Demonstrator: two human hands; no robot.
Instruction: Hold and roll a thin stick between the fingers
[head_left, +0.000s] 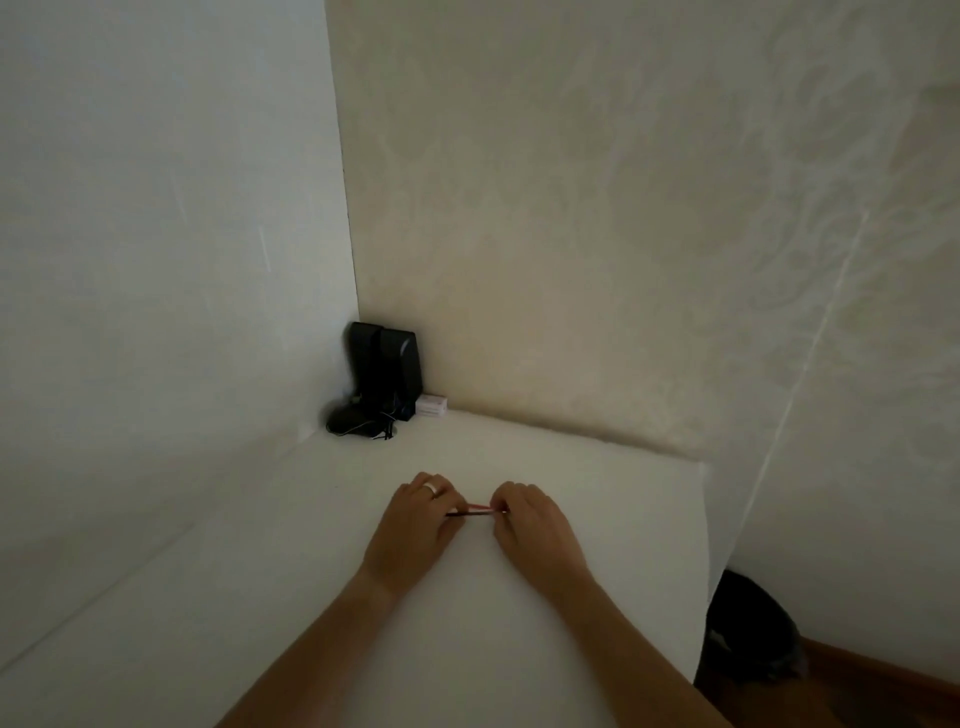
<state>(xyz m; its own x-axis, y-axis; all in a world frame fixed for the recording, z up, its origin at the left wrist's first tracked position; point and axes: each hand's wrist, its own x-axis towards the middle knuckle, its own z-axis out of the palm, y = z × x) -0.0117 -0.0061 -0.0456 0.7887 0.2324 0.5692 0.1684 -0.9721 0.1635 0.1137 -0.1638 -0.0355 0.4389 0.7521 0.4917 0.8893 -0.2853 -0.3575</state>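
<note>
My left hand (418, 525), with a ring on one finger, and my right hand (535, 525) lie close together on a white table (597, 519). Between them runs a short pair of thin wires (475, 511), one red and one black. Each hand pinches one end of the wires with curled fingers. The ends themselves are hidden under the fingertips.
Two black speakers (387, 369) stand in the far corner against the walls, with a dark rounded object and tangled cord (353, 418) in front and a small white box (432, 405) beside them. The table's right edge drops to a dark bin (748, 634) on a wooden floor.
</note>
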